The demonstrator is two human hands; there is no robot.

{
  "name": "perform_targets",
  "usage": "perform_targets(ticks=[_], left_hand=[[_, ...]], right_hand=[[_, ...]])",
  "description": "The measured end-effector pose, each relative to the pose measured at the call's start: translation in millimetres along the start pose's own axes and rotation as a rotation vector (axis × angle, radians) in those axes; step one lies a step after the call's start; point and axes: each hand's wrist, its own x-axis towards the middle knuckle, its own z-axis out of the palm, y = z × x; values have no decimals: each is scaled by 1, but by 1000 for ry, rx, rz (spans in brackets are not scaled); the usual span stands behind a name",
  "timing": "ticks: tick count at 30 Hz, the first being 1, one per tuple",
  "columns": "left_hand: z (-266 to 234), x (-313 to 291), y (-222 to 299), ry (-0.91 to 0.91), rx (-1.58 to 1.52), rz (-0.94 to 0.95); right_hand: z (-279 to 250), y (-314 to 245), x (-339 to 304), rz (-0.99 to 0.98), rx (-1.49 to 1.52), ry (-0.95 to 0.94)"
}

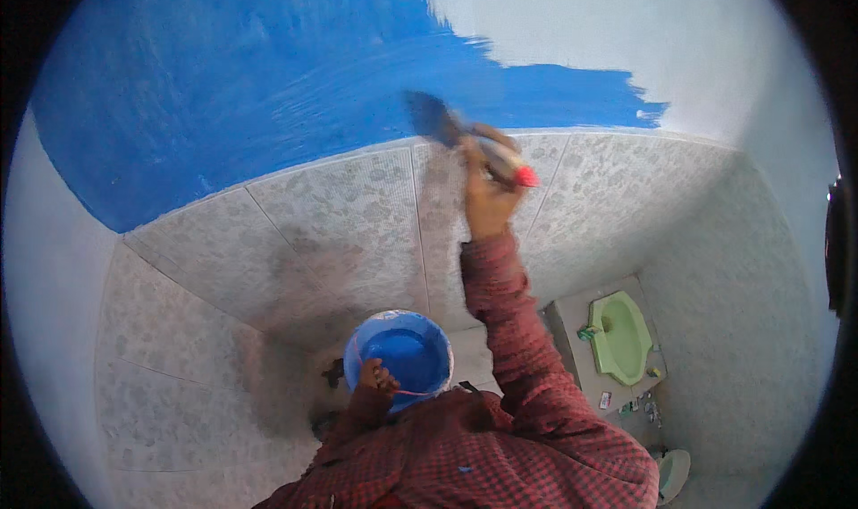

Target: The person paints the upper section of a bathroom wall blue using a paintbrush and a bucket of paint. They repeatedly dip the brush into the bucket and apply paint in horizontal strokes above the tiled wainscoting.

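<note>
My right hand [490, 201] is closed round the handle of a paintbrush [433, 118], whose end is bright red. The brush is slightly blurred, its dark bristles pointing up and left against the blue-painted wall [268, 89], just above the tile edge. Low in front of my body, my left hand [379, 378] grips the thin pinkish handle of a paint bucket [440, 332]. Blue paint [404, 352] fills part of the bucket, and its rim is smeared pale. The blue coat ends in a ragged edge against the unpainted white wall [572, 17] at upper right.
Patterned grey-white tiles [340, 192] cover the lower wall. At lower right, a light green squat pan [623, 339] is set in a raised platform, with several small items beside it. A pale basin-like thing [673, 475] shows partly below. Something dark [836, 245] hangs at the right edge.
</note>
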Motion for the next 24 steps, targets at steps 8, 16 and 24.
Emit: perform_targets(ticks=[8,16,24], left_hand=[[9,5,-14,-31,-43,29],[0,8,-4,52,44,11],[-30,-9,31,-170,440,106]], right_hand=[[-67,1,51,-255,-284,269],[12,1,-12,-489,-469,-11],[120,-40,-79,-216,-75,-256]])
